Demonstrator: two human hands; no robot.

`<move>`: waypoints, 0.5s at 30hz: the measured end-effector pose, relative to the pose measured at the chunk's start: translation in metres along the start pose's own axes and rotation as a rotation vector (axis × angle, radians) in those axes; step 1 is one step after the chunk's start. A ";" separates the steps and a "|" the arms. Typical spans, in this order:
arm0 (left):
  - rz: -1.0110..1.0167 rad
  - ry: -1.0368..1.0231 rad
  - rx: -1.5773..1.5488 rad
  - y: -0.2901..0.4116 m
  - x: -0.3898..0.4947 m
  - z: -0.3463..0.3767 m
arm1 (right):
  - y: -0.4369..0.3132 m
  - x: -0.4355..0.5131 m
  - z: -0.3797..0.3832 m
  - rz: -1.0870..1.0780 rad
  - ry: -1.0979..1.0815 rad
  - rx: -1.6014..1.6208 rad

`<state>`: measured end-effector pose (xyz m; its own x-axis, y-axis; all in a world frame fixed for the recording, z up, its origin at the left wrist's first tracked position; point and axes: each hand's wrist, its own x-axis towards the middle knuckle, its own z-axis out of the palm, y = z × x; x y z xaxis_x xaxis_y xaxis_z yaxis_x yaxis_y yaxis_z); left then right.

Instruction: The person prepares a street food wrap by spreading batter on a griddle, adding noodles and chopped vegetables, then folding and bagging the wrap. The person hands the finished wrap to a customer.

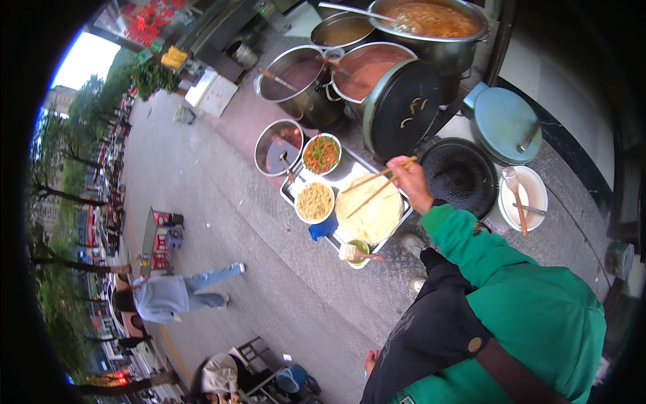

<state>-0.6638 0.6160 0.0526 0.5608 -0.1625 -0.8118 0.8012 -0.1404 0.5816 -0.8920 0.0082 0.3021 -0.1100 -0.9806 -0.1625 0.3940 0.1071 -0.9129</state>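
Observation:
My right hand [410,179] grips a pair of wooden chopsticks [376,194], their tips over pale round flatbread or dough sheets [371,214] on a metal tray [391,235]. Beside these are a bowl of pale shreds [314,202], a bowl of chopped red and green food [322,154], a blue cloth [323,228] and a small green bowl [364,247] with a brush [353,252] across it. A round black griddle [458,177] lies near my right wrist, its raised lid or plate [404,108] tilted beside it. My left hand [372,361] shows only partly past the dark apron; its hold is hidden.
Several large steel pots [290,76] of soup or sauce stand close together past the griddle. A blue-green round lid [507,123] and a white bowl with spatulas [524,197] lie nearby. One person walks on the pavement [164,298]; another sits near a blue bucket [291,379].

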 end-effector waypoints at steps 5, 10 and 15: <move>0.044 -0.123 0.221 0.047 -0.014 0.091 | -0.075 -0.019 -0.111 0.076 0.026 0.089; -0.011 -0.168 0.358 0.096 -0.080 0.202 | -0.121 0.009 -0.152 -0.053 0.174 -0.028; 0.021 -0.196 0.417 0.100 -0.126 0.295 | -0.137 0.054 -0.139 -0.218 0.082 -0.200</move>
<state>-0.7157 0.3339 0.2285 0.4939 -0.3455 -0.7979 0.6151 -0.5098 0.6015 -1.0793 -0.0369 0.3663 -0.2486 -0.9684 0.0227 0.1660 -0.0657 -0.9839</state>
